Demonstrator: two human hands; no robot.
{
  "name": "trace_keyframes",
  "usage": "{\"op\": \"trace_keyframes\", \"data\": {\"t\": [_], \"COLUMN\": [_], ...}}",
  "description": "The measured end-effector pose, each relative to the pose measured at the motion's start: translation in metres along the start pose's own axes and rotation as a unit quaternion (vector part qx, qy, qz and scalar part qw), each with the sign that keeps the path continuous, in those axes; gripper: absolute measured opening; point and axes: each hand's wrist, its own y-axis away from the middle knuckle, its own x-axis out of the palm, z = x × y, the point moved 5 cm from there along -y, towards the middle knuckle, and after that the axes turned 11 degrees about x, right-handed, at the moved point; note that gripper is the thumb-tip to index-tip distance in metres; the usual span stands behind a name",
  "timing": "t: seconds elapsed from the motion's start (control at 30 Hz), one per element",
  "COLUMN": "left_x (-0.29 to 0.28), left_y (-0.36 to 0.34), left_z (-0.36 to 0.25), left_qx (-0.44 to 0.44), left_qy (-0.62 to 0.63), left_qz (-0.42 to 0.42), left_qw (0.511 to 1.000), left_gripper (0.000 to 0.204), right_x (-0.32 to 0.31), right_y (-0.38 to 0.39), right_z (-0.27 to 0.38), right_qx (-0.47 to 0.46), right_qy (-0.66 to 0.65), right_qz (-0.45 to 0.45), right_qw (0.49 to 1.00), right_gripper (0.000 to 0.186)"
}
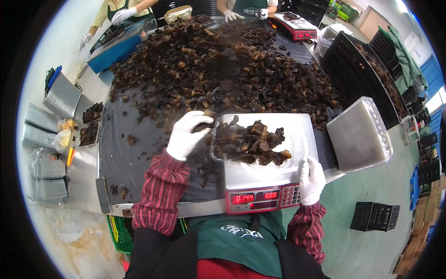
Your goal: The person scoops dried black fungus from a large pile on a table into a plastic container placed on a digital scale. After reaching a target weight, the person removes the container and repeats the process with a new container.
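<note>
A clear plastic tray (pixel 297 148) lies on the metal plate of a red digital scale (pixel 231 201) in front of me, its red display lit. Dark brown wood ear mushrooms (pixel 260 142) fill the left and middle of the tray. At the tray's left rim is my white-gloved left hand (pixel 186 135), its thumb and fingers curled around a dark wood ear piece, partly hidden. My right hand (pixel 313 182), also gloved, is at the scale's right side. Its closed fingertips meet the tray's near right corner.
A large heap of wood ears (pixel 186 69) covers the far table. Stacked clear trays (pixel 355 135) stand at the right. Filled trays (pixel 88 135) and a phone (pixel 103 194) lie left. Two gloved co-workers stand opposite, near another red scale (pixel 297 29). A black crate (pixel 374 216) sits on the floor.
</note>
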Motion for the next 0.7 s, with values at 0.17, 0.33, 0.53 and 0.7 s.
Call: {"op": "trace_keyframes", "data": {"t": [0.17, 0.33, 0.53, 0.7], "left_x": [0.099, 0.154, 0.092, 0.036], "left_y": [-0.036, -0.028, -0.046, -0.057], "left_z": [-0.099, -0.099, -0.109, -0.039], "left_qx": [0.238, 0.274, 0.259, 0.138], "left_qy": [-0.041, -0.136, -0.060, -0.063], "left_qz": [0.173, 0.255, 0.187, 0.116], "left_qw": [0.955, 0.917, 0.946, 0.981], "left_gripper": [0.025, 0.035, 0.034, 0.019], "right_x": [0.003, 0.003, -0.011, -0.015], "right_y": [-0.003, -0.002, 0.003, 0.010], "right_z": [0.009, 0.022, 0.003, 0.002], "right_qx": [-0.031, -0.010, 0.000, 0.043], "right_qy": [-0.006, -0.037, -0.018, -0.068], "right_qz": [-0.020, 0.028, -0.014, 0.022], "right_qw": [0.999, 0.999, 1.000, 0.997], "right_gripper": [0.024, 0.024, 0.024, 0.020]}}
